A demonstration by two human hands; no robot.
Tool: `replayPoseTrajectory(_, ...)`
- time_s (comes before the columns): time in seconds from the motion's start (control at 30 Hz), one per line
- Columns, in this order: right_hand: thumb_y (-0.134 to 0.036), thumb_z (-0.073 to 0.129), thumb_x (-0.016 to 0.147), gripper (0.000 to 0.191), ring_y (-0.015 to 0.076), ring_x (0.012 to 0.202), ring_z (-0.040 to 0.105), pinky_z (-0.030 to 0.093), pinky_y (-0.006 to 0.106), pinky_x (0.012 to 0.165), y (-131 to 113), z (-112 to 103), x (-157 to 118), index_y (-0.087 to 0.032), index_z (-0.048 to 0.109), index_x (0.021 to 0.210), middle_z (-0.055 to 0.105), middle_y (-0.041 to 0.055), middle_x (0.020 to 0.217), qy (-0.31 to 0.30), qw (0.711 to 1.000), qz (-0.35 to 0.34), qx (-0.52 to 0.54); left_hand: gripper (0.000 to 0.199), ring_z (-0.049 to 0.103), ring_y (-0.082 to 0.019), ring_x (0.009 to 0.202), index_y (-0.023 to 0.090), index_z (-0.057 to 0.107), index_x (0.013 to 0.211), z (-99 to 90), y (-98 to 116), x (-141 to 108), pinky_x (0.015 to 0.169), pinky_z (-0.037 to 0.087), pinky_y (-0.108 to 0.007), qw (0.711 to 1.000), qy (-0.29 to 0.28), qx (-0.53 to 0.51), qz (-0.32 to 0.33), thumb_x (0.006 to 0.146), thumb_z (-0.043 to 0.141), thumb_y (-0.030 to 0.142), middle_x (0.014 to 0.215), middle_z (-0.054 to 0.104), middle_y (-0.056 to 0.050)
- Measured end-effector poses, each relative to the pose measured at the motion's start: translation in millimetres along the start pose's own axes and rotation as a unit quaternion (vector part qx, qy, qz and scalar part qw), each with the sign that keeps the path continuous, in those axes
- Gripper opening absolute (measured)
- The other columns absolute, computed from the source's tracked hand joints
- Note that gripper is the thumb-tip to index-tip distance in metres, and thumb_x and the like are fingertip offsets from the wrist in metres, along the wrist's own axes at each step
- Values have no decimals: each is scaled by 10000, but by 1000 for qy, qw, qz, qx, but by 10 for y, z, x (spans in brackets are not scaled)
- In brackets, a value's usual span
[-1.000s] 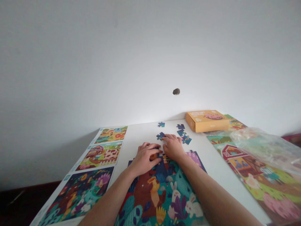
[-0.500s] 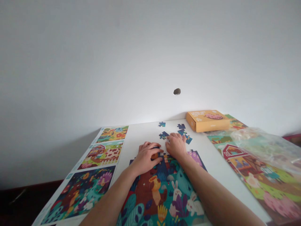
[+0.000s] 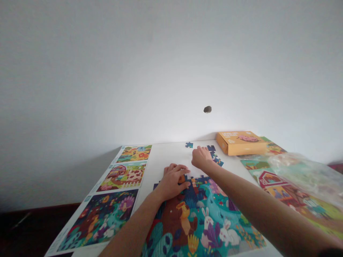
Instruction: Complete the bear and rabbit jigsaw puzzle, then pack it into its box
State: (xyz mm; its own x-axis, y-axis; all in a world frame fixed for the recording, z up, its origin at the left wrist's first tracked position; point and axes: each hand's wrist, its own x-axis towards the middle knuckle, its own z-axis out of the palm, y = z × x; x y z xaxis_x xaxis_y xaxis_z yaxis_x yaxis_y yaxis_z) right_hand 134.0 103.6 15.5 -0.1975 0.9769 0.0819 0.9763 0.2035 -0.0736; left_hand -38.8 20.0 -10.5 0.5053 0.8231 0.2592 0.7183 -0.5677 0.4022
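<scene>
A partly joined jigsaw puzzle (image 3: 195,214), showing a bear, rabbits and plants, lies in front of me. My left hand (image 3: 174,180) rests on its upper left edge, fingers apart, partly covering pieces there. Beyond the puzzle's far edge, my right hand (image 3: 201,157) is closed, its fingertips curled under and out of sight; whatever they hold is hidden. Just right of it lie loose puzzle pieces, one dark blue (image 3: 211,147) and another (image 3: 219,162) partly behind the wrist. A further blue-green piece (image 3: 189,145) is behind the hand to the left.
Printed picture sheets (image 3: 102,219) line the table's left side. At the back right stands an orange puzzle box (image 3: 242,142). A clear plastic bag (image 3: 302,171) lies over a farm picture (image 3: 284,189) on the right. The white wall (image 3: 171,71) has a hole (image 3: 207,109).
My right hand has moved back from the puzzle's top edge and curled closed. The loose piece formerly left of it is out of sight. My left hand stays on the puzzle; the view shifted slightly.
</scene>
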Motion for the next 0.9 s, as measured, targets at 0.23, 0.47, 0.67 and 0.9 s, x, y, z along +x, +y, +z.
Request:
replayPoseTrajectory(0.23, -542, 501, 854, 409, 314, 1083, 529, 347, 480, 901, -130, 208, 456, -215, 677, 1025, 611, 147, 1139, 14, 998, 35, 59, 665, 454, -270, 1158, 269, 458, 1322, 37, -24, -21, 992, 328, -410, 999, 27, -4, -31, 712, 706, 359, 1264, 527, -69)
replayPoseTrajectory(0.47, -282, 567, 856, 144, 211, 966, 588, 360, 353, 889, -70, 358, 338, -183, 658, 907, 638, 92, 1030, 67, 990, 26, 120, 698, 478, -273, 1134, 246, 452, 1327, 40, -23, -4, 979, 343, -410, 998, 34, -1, -44, 709, 694, 464, 1207, 542, -85)
replayPoseTrajectory(0.67, -76, 563, 766, 287, 159, 950, 584, 405, 261, 857, 87, 395, -70, -198, 570, 1026, 618, 40, 1024, 98, 979, -33, 178, 668, 490, -279, 1130, 239, 473, 1306, 67, -58, 14, 964, 363, -417, 998, 48, -7, -46, 726, 670, 506, 1202, 550, -91)
replayPoseTrajectory(0.9, 24, 546, 646, 582, 183, 1005, 544, 416, 367, 956, 294, 404, -361, -239, 529, 1165, 492, 66, 1170, 118, 921, -154, 337, 634, 490, -271, 1153, 246, 462, 1298, 88, -71, 2, 968, 373, -419, 997, 69, -11, -31, 733, 696, 413, 1241, 549, -82)
